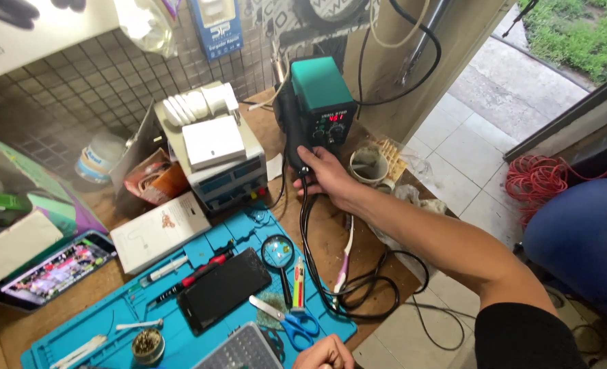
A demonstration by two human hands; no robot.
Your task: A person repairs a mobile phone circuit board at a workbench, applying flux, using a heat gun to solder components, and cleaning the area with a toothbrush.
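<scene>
My right hand (325, 175) reaches across the bench and closes on the lower end of a black hot-air handle (290, 130). The handle stands against the left side of a green rework station (320, 89) with a lit red display. The handle's black cable (358, 297) runs down and coils at the bench edge. My left hand (324, 352) is at the bottom edge, fingers curled, just right of blue-handled scissors (291, 322). A black phone (225, 288) lies face down on the blue work mat (180, 342).
On the mat lie a magnifier (277, 251), a red-handled screwdriver (201, 275) and a small tube (299, 283). A bench power supply (225, 174) with white boxes on top stands behind. A lit phone (52, 271) lies left. A dirty cup (370, 167) sits right of the station.
</scene>
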